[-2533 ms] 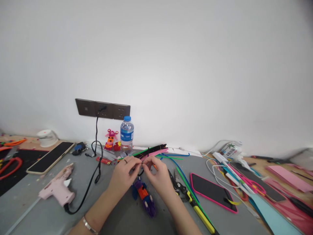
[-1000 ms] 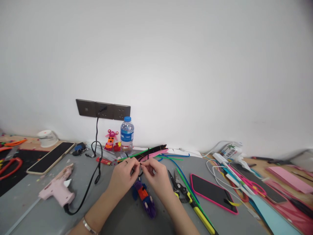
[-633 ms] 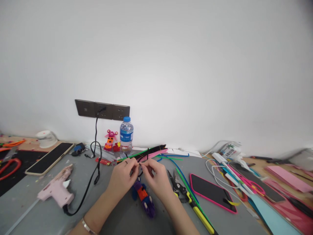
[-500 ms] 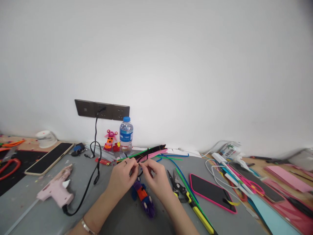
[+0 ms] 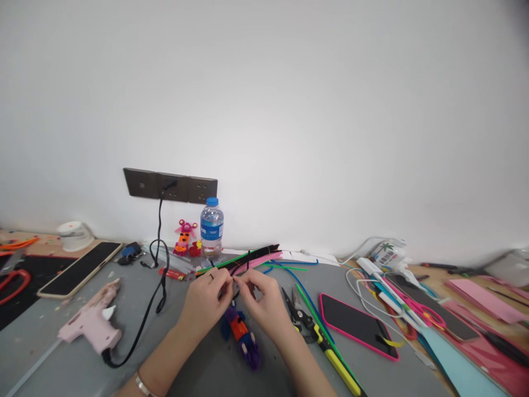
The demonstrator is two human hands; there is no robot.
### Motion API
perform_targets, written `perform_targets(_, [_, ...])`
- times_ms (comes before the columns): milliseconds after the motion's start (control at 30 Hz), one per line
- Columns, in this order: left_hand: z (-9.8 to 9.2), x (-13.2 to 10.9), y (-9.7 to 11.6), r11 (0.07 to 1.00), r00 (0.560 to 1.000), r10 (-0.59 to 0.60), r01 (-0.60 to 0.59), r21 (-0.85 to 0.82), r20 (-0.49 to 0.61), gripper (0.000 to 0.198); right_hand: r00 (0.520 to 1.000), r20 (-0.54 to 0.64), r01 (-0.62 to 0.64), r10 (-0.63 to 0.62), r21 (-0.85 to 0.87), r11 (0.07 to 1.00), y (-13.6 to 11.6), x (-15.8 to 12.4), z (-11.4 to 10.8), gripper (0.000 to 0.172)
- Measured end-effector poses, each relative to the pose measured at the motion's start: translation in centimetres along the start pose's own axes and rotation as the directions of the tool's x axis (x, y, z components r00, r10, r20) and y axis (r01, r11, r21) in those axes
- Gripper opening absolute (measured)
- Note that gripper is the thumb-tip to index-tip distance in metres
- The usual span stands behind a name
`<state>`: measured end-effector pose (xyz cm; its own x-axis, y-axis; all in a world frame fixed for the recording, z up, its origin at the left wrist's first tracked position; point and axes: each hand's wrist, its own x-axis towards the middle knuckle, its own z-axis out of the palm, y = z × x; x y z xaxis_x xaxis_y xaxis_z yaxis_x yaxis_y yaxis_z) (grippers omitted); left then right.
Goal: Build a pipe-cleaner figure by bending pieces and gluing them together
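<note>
My left hand [image 5: 208, 296] and my right hand [image 5: 263, 300] meet fingertip to fingertip over the middle of the mat, both pinched on a thin black pipe cleaner [image 5: 248, 259]. One dark end sticks up above the right fingers; much of the rest is hidden by my hands. Just below the hands lies a small fuzzy figure [image 5: 243, 334] in purple, orange and blue, partly covered by my right wrist. Behind the fingers a bundle of black, pink and green pipe cleaners [image 5: 264, 254] rests on the mat.
To the left are a pink glue gun [image 5: 93, 325] with a black cord and a phone [image 5: 80, 268]. A water bottle [image 5: 211, 231] and a pink-orange figure [image 5: 182, 238] stand by the wall. Yellow-handled pliers [image 5: 316, 336] and a pink-cased phone [image 5: 359, 326] lie right.
The view has shifted slightly, so things on the left sit a little further left. Both hands stay pinched together in nearly the same place, with only small finger movement.
</note>
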<state>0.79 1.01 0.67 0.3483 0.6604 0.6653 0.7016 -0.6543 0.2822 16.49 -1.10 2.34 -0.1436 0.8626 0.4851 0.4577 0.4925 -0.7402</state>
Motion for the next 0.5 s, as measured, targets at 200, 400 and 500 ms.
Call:
perform_targets(200, [0.1, 0.1, -0.1, 0.998, 1.000, 0.011, -0.011, -0.067, 0.012, 0.019, 0.999, -0.047, -0.020, 0.024, 0.091, 0.996, 1.2, 0.4, -0.2, 0.008])
perform_targets(400, [0.4, -0.1, -0.1, 0.992, 1.000, 0.004, -0.002, -0.123, 0.018, 0.015, 0.997, -0.070, -0.012, 0.016, 0.053, 0.998, 1.6, 0.5, -0.3, 0.010])
perform_targets(500, [0.3, -0.1, -0.1, 0.988, 0.999, 0.000, 0.007, -0.153, 0.045, 0.015, 0.998, -0.056, -0.009, 0.011, 0.039, 0.999, 1.5, 0.5, -0.4, 0.011])
